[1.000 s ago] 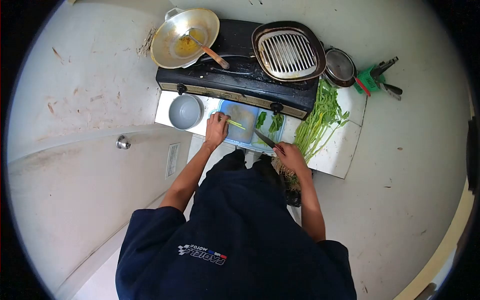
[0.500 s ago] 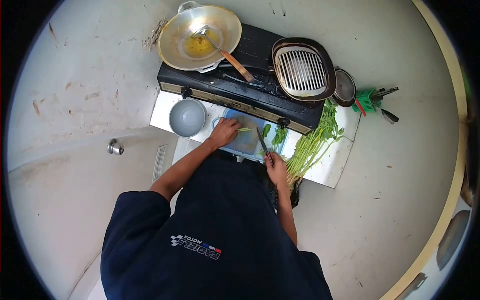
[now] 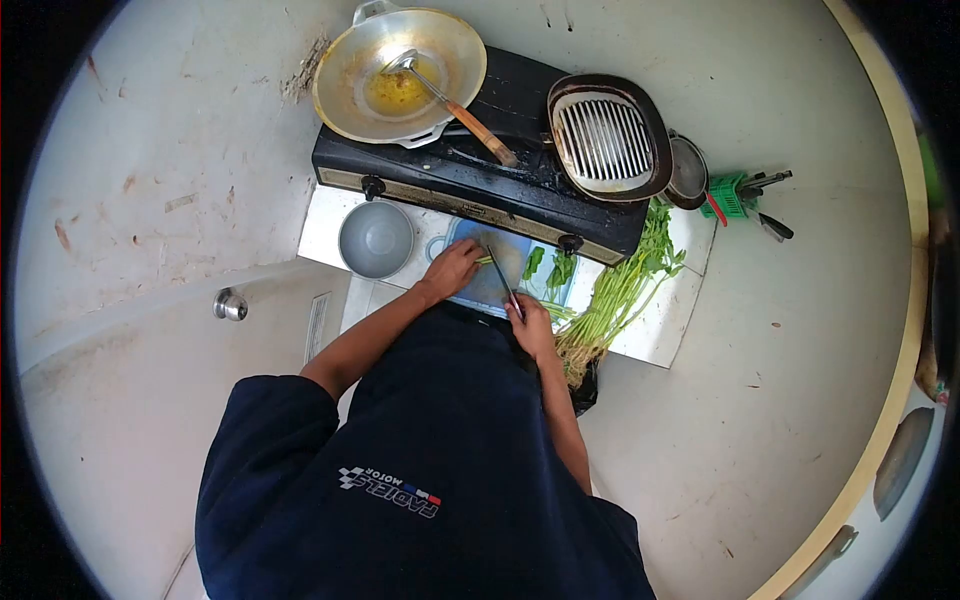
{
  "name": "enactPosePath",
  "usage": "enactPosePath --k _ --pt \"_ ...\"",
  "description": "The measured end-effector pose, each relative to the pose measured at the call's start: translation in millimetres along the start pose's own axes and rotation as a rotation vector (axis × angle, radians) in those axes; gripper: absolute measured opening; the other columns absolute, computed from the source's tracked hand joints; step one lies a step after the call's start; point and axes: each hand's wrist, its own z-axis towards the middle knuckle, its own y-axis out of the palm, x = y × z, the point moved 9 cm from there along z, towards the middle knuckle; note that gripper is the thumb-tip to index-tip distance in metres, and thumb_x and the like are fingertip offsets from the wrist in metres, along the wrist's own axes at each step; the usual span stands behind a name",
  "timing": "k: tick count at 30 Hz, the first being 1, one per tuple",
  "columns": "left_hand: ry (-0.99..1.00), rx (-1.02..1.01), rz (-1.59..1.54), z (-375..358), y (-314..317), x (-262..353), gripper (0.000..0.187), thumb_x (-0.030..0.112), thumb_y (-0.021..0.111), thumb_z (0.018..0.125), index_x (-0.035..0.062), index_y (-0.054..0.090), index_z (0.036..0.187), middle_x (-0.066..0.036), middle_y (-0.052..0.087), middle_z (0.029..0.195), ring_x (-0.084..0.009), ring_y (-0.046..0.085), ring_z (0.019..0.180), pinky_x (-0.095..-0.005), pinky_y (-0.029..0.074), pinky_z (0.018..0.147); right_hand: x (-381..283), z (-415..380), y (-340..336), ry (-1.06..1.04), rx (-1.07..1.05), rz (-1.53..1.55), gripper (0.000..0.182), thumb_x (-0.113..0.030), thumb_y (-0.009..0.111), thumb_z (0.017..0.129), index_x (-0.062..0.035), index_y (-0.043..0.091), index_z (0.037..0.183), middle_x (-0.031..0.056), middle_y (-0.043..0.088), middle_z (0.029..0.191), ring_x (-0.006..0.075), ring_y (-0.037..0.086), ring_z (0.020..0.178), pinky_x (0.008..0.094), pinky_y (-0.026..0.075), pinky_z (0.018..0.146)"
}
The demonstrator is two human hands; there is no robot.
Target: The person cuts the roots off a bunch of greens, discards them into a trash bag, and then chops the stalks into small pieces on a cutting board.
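Observation:
My left hand [image 3: 455, 267] is closed over green stems [image 3: 484, 259] on the blue cutting board [image 3: 477, 290]. In my right hand [image 3: 532, 325] is a knife [image 3: 502, 281], its blade pointing up and left so that the tip meets the stem ends beside my left fingers. Whether the blade has cut into them is too small to tell. Loose green leaves [image 3: 560, 270] lie on the right part of the board. A large bunch of leafy greens [image 3: 620, 300] with roots rests to the right of the board.
Left of the board stands a grey bowl [image 3: 376, 240]. Behind it, the black gas stove [image 3: 470, 185] carries a wok [image 3: 335, 80] with a wooden-handled ladle [image 3: 480, 130] and a grill pan [image 3: 605, 140]. A strainer [image 3: 688, 170] and a green utensil basket [image 3: 730, 196] are at the right.
My right hand has moved left with the knife, bringing the blade up to the stems. My left hand keeps its grip in nearly the same place.

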Motion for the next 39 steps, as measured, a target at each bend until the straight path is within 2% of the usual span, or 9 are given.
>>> enactPosePath --k 4,7,10,16,22,25,34,39 --pt "0.009 0.012 -0.011 -1 1 0 0.027 0.006 0.067 0.088 0.0003 0.064 0.114 -0.019 0.059 0.111 -0.0396 0.059 0.109 -0.0481 0.050 0.095 0 3 2 0.011 0.000 -0.008 0.030 -0.023 0.067 0.097 0.0035 0.067 0.111 0.0286 0.070 0.101 0.0480 0.067 0.097 0.0509 0.053 0.085" --pt "-0.007 -0.046 0.024 1 4 -2 0.027 0.004 0.064 0.087 0.0020 0.062 0.114 -0.018 0.059 0.111 -0.0412 0.058 0.108 -0.0473 0.049 0.099 4 4 3 0.117 -0.087 -0.093 0.030 -0.026 0.067 0.097 0.0036 0.067 0.103 0.0301 0.070 0.093 0.0495 0.067 0.090 0.0533 0.053 0.080" --pt "-0.017 -0.019 -0.008 -3 -2 -2 0.029 0.004 0.065 0.085 0.0006 0.062 0.113 -0.019 0.058 0.110 -0.0415 0.059 0.107 -0.0472 0.051 0.096 3 8 8 0.031 -0.097 -0.166 0.035 -0.031 0.066 0.097 0.0036 0.065 0.097 0.0311 0.069 0.087 0.0506 0.067 0.084 0.0559 0.053 0.076" --pt "-0.127 -0.089 -0.059 -15 -2 -15 0.033 0.005 0.067 0.085 -0.0011 0.061 0.116 -0.022 0.056 0.110 -0.0423 0.059 0.105 -0.0477 0.052 0.091 6 14 17 0.005 -0.125 -0.246 0.034 -0.030 0.062 0.097 0.0030 0.062 0.105 0.0319 0.069 0.084 0.0513 0.068 0.083 0.0584 0.053 0.077" --pt "-0.071 0.029 -0.021 -15 0 -14 0.035 0.003 0.066 0.087 -0.0008 0.057 0.120 -0.022 0.054 0.110 -0.0435 0.058 0.104 -0.0493 0.051 0.091 -4 19 44 0.015 -0.222 -0.286 0.031 -0.025 0.060 0.096 0.0046 0.059 0.106 0.0327 0.069 0.086 0.0510 0.068 0.084 0.0581 0.055 0.079" --pt "-0.057 0.051 -0.002 -14 1 -13 0.027 0.006 0.067 0.089 -0.0015 0.060 0.114 -0.022 0.055 0.108 -0.0426 0.059 0.104 -0.0498 0.050 0.091 -10 23 56 -0.045 -0.173 -0.323 0.033 -0.025 0.062 0.097 0.0038 0.058 0.112 0.0327 0.069 0.092 0.0508 0.068 0.086 0.0551 0.056 0.079" --pt "-0.076 0.031 -0.010 -14 -2 -8 0.027 0.006 0.067 0.089 -0.0011 0.062 0.114 -0.022 0.056 0.108 -0.0423 0.059 0.103 -0.0494 0.050 0.091 -20 27 58 0.047 -0.133 -0.404 0.037 -0.032 0.054 0.102 0.0038 0.054 0.112 0.0321 0.070 0.092 0.0504 0.069 0.084 0.0552 0.057 0.077" --pt "-0.082 0.076 -0.033 -18 -1 -8 0.029 0.005 0.066 0.088 -0.0005 0.062 0.117 -0.021 0.055 0.106 -0.0421 0.060 0.100 -0.0488 0.052 0.088 -18 32 65 -0.036 -0.122 -0.451 0.036 -0.032 0.053 0.103 0.0034 0.056 0.109 0.0320 0.069 0.084 0.0499 0.069 0.079 0.0563 0.057 0.073"
